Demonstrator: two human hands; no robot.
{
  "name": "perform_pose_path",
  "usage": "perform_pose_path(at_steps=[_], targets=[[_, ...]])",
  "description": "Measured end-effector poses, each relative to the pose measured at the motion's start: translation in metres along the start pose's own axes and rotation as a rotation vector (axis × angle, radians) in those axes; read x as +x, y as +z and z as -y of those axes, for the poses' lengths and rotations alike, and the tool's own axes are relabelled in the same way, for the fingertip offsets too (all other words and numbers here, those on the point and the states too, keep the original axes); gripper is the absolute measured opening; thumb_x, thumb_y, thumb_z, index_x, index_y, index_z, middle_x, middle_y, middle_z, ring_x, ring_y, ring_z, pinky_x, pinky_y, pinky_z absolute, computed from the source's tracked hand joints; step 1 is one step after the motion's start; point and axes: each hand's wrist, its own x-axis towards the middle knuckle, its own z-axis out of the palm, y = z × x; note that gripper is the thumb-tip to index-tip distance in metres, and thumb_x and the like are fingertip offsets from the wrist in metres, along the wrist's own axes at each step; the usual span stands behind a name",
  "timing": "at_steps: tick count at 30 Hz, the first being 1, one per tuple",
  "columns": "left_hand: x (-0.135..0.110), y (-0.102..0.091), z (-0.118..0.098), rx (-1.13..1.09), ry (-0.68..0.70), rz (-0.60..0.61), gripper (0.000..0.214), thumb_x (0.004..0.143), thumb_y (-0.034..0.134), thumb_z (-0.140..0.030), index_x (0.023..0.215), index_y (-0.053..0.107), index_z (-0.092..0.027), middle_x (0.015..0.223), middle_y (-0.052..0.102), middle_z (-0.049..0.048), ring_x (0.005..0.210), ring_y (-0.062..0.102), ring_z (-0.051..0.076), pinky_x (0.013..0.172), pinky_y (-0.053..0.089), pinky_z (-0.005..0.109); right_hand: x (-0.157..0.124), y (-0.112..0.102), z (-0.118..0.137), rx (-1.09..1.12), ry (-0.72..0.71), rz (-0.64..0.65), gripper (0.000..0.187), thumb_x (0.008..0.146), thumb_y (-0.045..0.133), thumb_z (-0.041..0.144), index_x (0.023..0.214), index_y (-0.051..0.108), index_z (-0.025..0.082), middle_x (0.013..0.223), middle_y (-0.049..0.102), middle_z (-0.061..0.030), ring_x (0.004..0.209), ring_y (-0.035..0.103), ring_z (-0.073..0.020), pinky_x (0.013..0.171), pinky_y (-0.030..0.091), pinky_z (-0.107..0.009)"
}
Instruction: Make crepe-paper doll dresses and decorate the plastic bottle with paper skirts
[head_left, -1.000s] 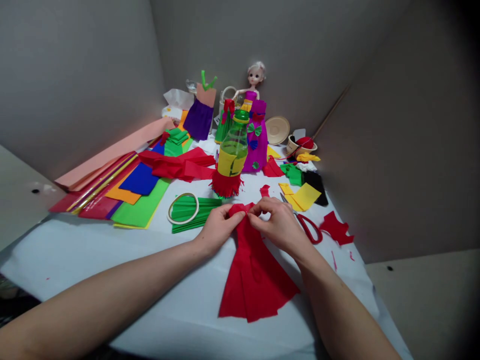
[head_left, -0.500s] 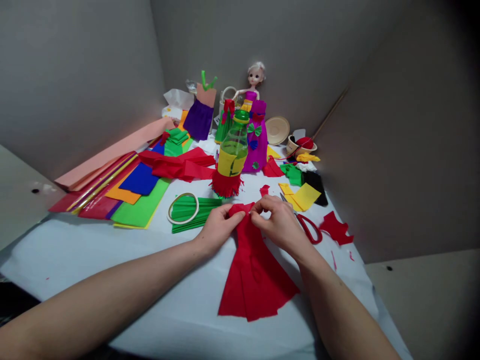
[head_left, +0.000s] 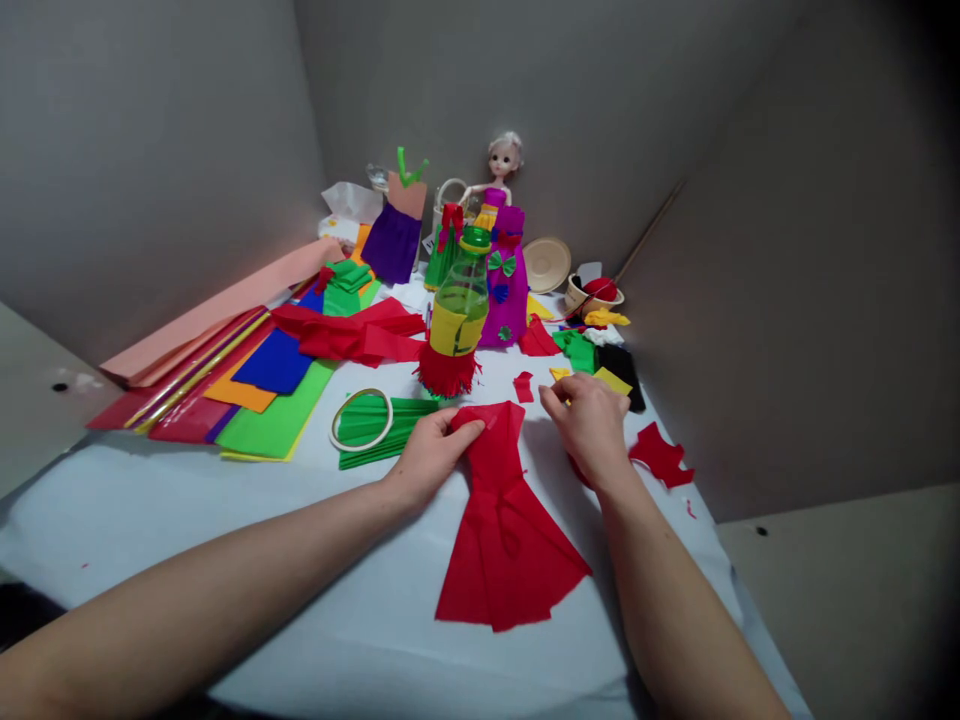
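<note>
Left hand (head_left: pixel 433 458) lies flat and open on the top of the red crepe-paper dress (head_left: pixel 504 550), mid-frame on the white-covered surface (head_left: pixel 135 520). Pinning it like that is a good way to stop it sliding. Right hand (head_left: pixel 590 428) is curled, off the dress by the yellow paper (head_left: pixel 613 381); can't tell if it's gripping anything.

The paper dress (head_left: pixel 506 540) is solid red. At eleven o'clock from it, a clear green bottle (head_left: pixel 461 295) wears a yellow band (head_left: pixel 452 328) above a red fringe (head_left: pixel 448 372). At twelve o'clock, a doll's dress (head_left: pixel 508 300) is magenta with a green bow (head_left: pixel 501 263).
</note>
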Motion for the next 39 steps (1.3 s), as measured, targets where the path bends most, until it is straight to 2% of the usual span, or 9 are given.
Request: perform_pose_path(at_steps=[4, 7, 12, 18, 25, 28, 34, 36, 39], targets=[[-0.001, 0.000, 0.000, -0.004, 0.003, 0.001, 0.031, 0.074, 0.073, -0.038, 0.092, 0.071, -0.012, 0.089, 0.074, 0.0078, 0.079, 0.065, 0.020, 0.076, 0.050, 0.031, -0.019, -0.013, 0.014, 0.064, -0.078, -0.073, 0.031, 0.082, 0.053, 0.022, 0.111, 0.060, 0.024, 0.110, 0.060, -0.0095, 0.093, 0.060, -0.0247, 0.077, 0.033, -0.038], [0.000, 0.000, 0.000, -0.003, 0.018, -0.006, 0.030, 0.075, 0.073, -0.038, 0.091, 0.070, -0.013, 0.088, 0.073, 0.0069, 0.078, 0.064, 0.019, 0.074, 0.049, 0.031, -0.049, -0.020, 0.040, 0.176, -0.195, -0.022, 0.015, 0.083, 0.058, 0.032, 0.093, 0.053, 0.022, 0.092, 0.061, -0.0042, 0.081, 0.059, -0.0208, 0.076, 0.039, -0.037], [-0.001, -0.001, 0.001, -0.023, 0.030, -0.013, 0.026, 0.075, 0.073, -0.035, 0.088, 0.068, -0.013, 0.083, 0.071, 0.0041, 0.075, 0.061, 0.016, 0.069, 0.048, 0.027, -0.082, -0.001, 0.068, 0.080, -0.244, 0.097, 0.029, 0.077, 0.065, 0.039, 0.090, 0.046, 0.022, 0.088, 0.056, -0.0071, 0.080, 0.057, -0.0249, 0.067, 0.045, -0.036], [-0.004, -0.001, 0.003, -0.143, 0.004, 0.082, 0.025, 0.078, 0.073, -0.036, 0.089, 0.066, -0.015, 0.074, 0.065, -0.0013, 0.066, 0.059, 0.010, 0.063, 0.046, 0.022, -0.081, 0.005, 0.064, 0.096, -0.181, 0.128, 0.018, 0.081, 0.057, 0.027, 0.094, 0.047, 0.021, 0.091, 0.058, -0.0082, 0.083, 0.059, -0.0251, 0.068, 0.049, -0.036], [-0.006, 0.001, -0.001, -0.288, -0.015, 0.144, 0.028, 0.076, 0.073, -0.032, 0.096, 0.065, -0.014, 0.090, 0.072, 0.0072, 0.088, 0.069, 0.019, 0.082, 0.054, 0.033, -0.078, -0.008, 0.056, 0.391, -0.005, 0.167, 0.008, 0.082, 0.049, 0.023, 0.089, 0.054, 0.022, 0.086, 0.065, -0.0046, 0.077, 0.062, -0.0207, 0.070, 0.050, -0.033], [-0.007, 0.000, -0.003, -0.261, -0.009, 0.148, 0.027, 0.077, 0.070, -0.032, 0.096, 0.064, -0.014, 0.090, 0.070, 0.0063, 0.083, 0.069, 0.018, 0.077, 0.055, 0.032, -0.062, -0.024, 0.042, 0.517, 0.106, 0.094, 0.006, 0.080, 0.054, 0.025, 0.081, 0.058, 0.022, 0.079, 0.067, -0.0018, 0.069, 0.061, -0.0174, 0.068, 0.049, -0.031], [-0.006, -0.003, 0.000, -0.187, -0.006, 0.167, 0.021, 0.080, 0.067, -0.029, 0.095, 0.062, -0.016, 0.089, 0.066, 0.0036, 0.078, 0.069, 0.017, 0.072, 0.053, 0.029, 0.012, -0.080, -0.012, 0.710, 0.293, -0.302, 0.016, 0.075, 0.068, 0.031, 0.084, 0.065, 0.018, 0.075, 0.064, -0.0032, 0.060, 0.053, -0.0122, 0.054, 0.043, -0.027], [-0.005, -0.003, 0.001, -0.167, -0.008, 0.167, 0.020, 0.079, 0.066, -0.027, 0.095, 0.062, -0.015, 0.087, 0.066, 0.0033, 0.077, 0.069, 0.016, 0.071, 0.052, 0.028, 0.044, -0.092, -0.034, 0.662, 0.296, -0.441, 0.014, 0.075, 0.067, 0.025, 0.084, 0.064, 0.014, 0.074, 0.062, -0.0050, 0.057, 0.051, -0.0094, 0.053, 0.041, -0.026], [-0.005, -0.003, 0.002, -0.131, 0.000, 0.175, 0.019, 0.080, 0.065, -0.027, 0.095, 0.061, -0.015, 0.085, 0.065, 0.0031, 0.075, 0.068, 0.015, 0.069, 0.052, 0.028, 0.088, -0.102, -0.068, 0.367, 0.255, -0.540, 0.016, 0.078, 0.061, 0.019, 0.087, 0.065, 0.006, 0.074, 0.065, -0.0115, 0.055, 0.052, -0.0091, 0.052, 0.040, -0.030]])
